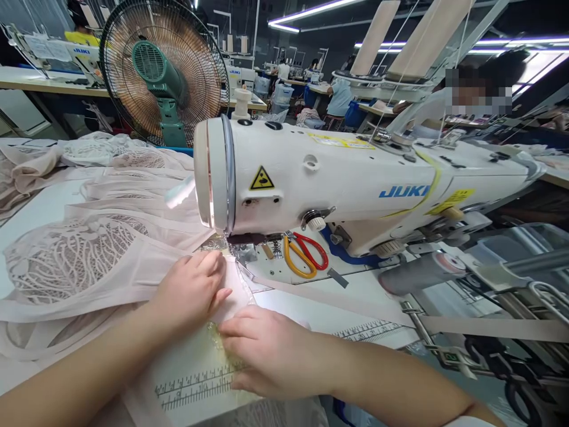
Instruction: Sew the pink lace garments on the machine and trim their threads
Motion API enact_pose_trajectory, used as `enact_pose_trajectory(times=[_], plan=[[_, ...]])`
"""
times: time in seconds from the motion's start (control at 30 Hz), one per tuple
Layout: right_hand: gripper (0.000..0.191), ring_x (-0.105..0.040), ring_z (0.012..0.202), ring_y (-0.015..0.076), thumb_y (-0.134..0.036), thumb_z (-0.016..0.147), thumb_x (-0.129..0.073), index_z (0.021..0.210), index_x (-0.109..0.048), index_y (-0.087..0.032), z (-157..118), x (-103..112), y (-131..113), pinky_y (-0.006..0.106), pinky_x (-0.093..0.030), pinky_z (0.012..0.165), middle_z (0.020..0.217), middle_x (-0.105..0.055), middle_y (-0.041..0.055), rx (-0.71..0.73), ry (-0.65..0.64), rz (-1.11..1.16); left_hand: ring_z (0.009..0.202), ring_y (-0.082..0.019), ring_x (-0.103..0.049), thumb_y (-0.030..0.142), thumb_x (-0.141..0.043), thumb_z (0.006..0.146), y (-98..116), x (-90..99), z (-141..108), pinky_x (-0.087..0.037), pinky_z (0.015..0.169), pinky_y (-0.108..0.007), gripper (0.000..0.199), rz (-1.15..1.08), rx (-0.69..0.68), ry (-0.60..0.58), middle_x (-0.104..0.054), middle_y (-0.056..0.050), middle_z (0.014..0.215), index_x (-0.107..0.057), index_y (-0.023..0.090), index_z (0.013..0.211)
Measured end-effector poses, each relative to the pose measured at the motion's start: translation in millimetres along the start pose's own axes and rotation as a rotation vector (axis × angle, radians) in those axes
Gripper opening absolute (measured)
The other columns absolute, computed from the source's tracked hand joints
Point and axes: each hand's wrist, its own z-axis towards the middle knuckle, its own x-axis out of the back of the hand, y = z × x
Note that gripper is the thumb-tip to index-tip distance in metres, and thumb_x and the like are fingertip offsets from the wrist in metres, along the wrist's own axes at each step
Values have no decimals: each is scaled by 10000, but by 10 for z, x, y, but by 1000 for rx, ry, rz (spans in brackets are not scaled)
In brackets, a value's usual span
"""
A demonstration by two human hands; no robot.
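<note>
My left hand [195, 287] lies just before the needle end of a white sewing machine [275, 184], fingers bent together on a pale pink fabric piece [235, 283]. Closer to the table's front edge, my right hand [271, 350] has its fingers curled at the near part of the same piece, hiding some of it. The fabric's far end runs under the machine head, where the needle cannot be made out. A narrow pale band [338, 299] stretches from there to a metal guide at the right. Pale lace bra pieces [75, 255] lie left of my left hand.
Red-and-yellow-handled scissors [306, 255] rest on the machine bed. Ruler markings [200, 385] run along the table front. A large fan [164, 71] stands behind the garments. Thread cones [373, 35] rise above the machine. A person [427, 112] sits beyond it.
</note>
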Motion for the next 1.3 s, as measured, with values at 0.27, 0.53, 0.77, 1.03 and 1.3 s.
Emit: enact_pose_trajectory(times=[0.27, 0.53, 0.77, 1.03, 1.3], plan=[[274, -555, 1089, 208, -333, 876, -603, 964, -664, -80, 3, 25, 22, 295, -425, 997, 1192, -639, 105, 57, -23, -12, 999, -293, -550, 350, -472, 923, -30, -38, -23, -451, 780, -395, 372, 8, -90, -14, -622, -159, 1116, -620, 96, 1152], [276, -552, 1099, 194, -348, 912, -540, 987, -648, -106, -17, -7, 45, 287, -434, 992, 1238, -624, 88, 58, -36, -12, 946, -258, -556, 357, -464, 922, -70, -26, -25, -418, 750, -362, 368, -53, -45, -40, -627, -120, 1055, -593, 149, 1197], [273, -552, 1112, 220, -304, 894, -555, 1039, -642, -89, -12, 0, 100, 316, -452, 985, 1221, -626, 125, -27, 34, -45, 994, -331, -523, 386, -466, 915, 22, -134, 167, -423, 770, -438, 483, 28, 127, -37, -603, -172, 1030, -558, 58, 1257], [243, -539, 1119, 215, -300, 890, -548, 973, -657, -99, -26, 4, 123, 323, -449, 991, 1219, -625, 126, -28, 43, -84, 956, -309, -550, 343, -425, 931, -53, -115, 157, -466, 777, -429, 420, -64, 84, -2, -587, -177, 1032, -588, 67, 1203], [234, -556, 1100, 216, -283, 887, -558, 948, -665, -84, -32, 71, 83, 323, -461, 981, 1214, -630, 136, -19, 11, -49, 1000, -305, -545, 349, -410, 932, -114, -67, 157, -475, 821, -453, 405, -143, 38, -49, -603, -159, 1123, -582, 110, 1210]])
